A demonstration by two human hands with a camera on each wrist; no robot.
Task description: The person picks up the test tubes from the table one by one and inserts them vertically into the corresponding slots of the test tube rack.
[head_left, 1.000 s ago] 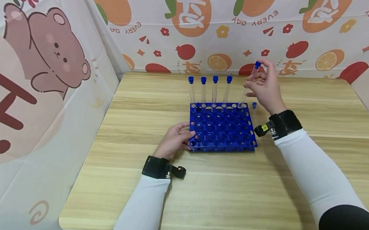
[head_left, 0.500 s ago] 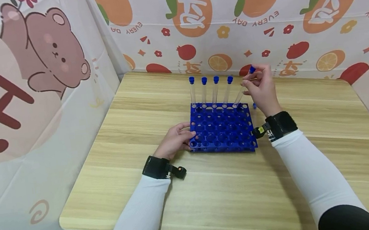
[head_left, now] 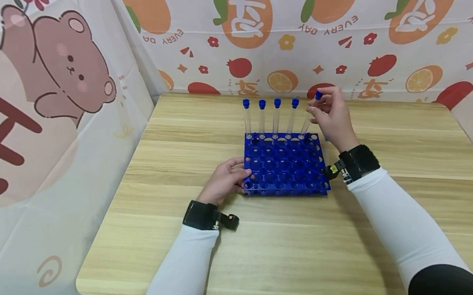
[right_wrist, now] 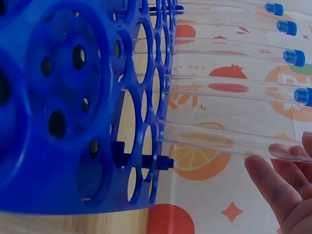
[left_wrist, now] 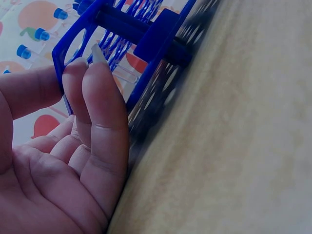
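A blue test tube rack [head_left: 284,166] stands on the table, its left edge gripped between the thumb and fingers of my left hand [head_left: 223,181]. In the left wrist view those fingers [left_wrist: 105,112] curl at the rack's end plate. My right hand [head_left: 333,119] pinches a clear test tube [right_wrist: 209,137] near its blue cap [head_left: 318,94]. The tube leans to the right, its lower end in a hole of the rack's back row. To its left, several blue-capped test tubes [head_left: 275,121] stand in that same row, some slightly tilted.
The wooden table [head_left: 165,256] carries the rack near its far edge. A printed cloth [head_left: 274,23] hangs behind it, and another cloth [head_left: 80,153] hangs along the left side. Something small and blue, mostly hidden by my right hand, lies right of the rack.
My right hand has moved left and slightly down in the picture with the test tube, whose lower end has shifted left into the back row. The left hand stays on the rack.
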